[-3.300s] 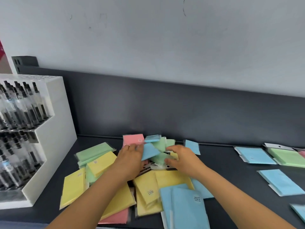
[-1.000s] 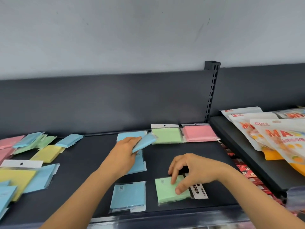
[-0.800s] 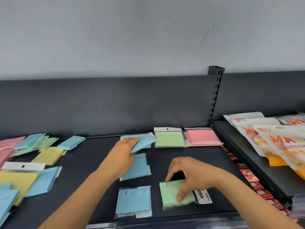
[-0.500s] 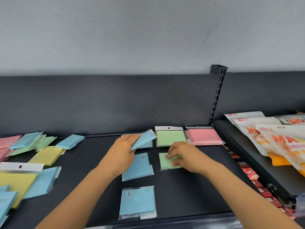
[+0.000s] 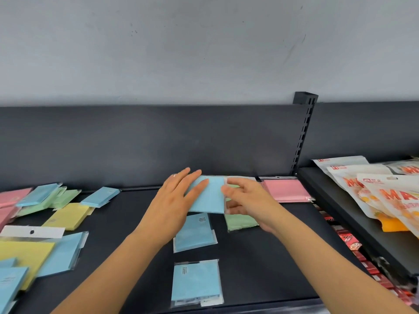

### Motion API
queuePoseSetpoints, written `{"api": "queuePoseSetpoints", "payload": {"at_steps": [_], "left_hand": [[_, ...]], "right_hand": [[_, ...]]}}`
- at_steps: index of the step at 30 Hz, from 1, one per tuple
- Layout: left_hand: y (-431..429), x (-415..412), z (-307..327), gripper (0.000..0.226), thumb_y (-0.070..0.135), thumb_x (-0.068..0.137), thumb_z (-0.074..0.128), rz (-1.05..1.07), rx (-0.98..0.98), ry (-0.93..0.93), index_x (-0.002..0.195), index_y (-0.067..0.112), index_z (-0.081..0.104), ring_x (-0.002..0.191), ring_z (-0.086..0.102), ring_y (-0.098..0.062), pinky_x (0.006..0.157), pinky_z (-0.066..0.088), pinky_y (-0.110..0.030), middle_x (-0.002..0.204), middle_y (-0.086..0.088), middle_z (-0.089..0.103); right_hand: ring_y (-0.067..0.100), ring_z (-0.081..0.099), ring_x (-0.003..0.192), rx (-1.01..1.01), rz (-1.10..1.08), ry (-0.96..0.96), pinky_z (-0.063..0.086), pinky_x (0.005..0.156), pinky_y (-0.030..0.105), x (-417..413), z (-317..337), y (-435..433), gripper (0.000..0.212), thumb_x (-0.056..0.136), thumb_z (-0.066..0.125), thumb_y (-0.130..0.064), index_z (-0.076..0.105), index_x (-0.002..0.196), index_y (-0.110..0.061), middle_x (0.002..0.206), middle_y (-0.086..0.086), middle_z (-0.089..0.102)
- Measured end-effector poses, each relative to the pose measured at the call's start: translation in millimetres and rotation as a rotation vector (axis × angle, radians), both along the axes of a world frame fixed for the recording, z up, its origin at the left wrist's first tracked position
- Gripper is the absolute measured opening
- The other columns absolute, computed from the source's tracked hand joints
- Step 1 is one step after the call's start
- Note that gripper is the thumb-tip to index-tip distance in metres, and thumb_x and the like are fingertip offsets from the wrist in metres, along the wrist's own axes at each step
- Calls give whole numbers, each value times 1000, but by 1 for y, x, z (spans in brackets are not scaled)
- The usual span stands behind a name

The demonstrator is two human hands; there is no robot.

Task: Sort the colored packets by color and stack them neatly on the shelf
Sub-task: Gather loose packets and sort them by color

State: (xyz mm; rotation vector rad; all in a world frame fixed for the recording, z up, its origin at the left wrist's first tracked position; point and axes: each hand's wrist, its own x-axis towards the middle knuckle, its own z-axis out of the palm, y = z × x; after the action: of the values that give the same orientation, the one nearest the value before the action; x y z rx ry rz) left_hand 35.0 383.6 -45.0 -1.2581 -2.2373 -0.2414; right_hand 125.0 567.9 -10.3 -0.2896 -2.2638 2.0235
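Note:
My left hand (image 5: 174, 200) lies with straight fingers over a blue packet (image 5: 209, 197), held just above the back of the dark shelf (image 5: 267, 264). My right hand (image 5: 249, 200) pinches the packet's clear right edge, thumb underneath. A green packet (image 5: 241, 222) lies flat below my right hand. A pink stack (image 5: 285, 190) sits at the back, right of my hands. Two more blue packets (image 5: 195, 232) (image 5: 196, 281) lie in a line toward the front edge. The green stack at the back is hidden by my hands.
An unsorted spread of pink, green, blue and yellow packets (image 5: 68, 215) covers the shelf's left side. A slotted upright (image 5: 303, 137) ends the shelf on the right. Beyond it lie printed snack bags (image 5: 374, 193), with red packs (image 5: 349, 240) lower down.
My right hand let go of the green packet, left it in front of the back row, and moved up to the blue packet's edge. My left hand's fingers spread flat over it.

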Motion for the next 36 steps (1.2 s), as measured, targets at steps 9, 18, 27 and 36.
{"api": "queuePoseSetpoints", "payload": {"at_steps": [9, 18, 27, 36], "left_hand": [[-14, -3, 39, 65, 17, 78, 72, -30, 785, -1189, 135, 24, 42, 103, 63, -7, 87, 52, -26, 124, 12, 59], [-21, -10, 20, 19, 17, 94, 51, 131, 851, -1100, 106, 20, 66, 74, 64, -5, 59, 50, -10, 88, 5, 71], [-16, -26, 15, 18, 17, 92, 55, 161, 841, -1036, 107, 19, 66, 75, 64, -2, 63, 53, -11, 85, 7, 69], [-4, -57, -21, 28, 27, 93, 53, 397, 395, -922, 114, 13, 64, 87, 56, -15, 76, 40, -23, 96, -3, 65]], "right_hand": [[15, 70, 82, -30, -238, 232, 58, 65, 25, -39, 26, -14, 35, 90, 54, 2, 57, 121, -14, 94, 5, 72], [16, 69, 87, 176, -167, 100, 57, 64, 22, -49, 0, -25, 41, 90, 55, 0, 55, 127, -18, 95, 1, 71], [16, 65, 84, 335, -251, 121, 58, 74, 29, -62, -3, -24, 49, 88, 60, -5, 49, 134, -17, 92, -3, 68], [32, 56, 84, 1062, -35, -195, 46, 61, 29, -85, -32, -28, 26, 81, 42, 5, 65, 74, -6, 87, 12, 59]]}}
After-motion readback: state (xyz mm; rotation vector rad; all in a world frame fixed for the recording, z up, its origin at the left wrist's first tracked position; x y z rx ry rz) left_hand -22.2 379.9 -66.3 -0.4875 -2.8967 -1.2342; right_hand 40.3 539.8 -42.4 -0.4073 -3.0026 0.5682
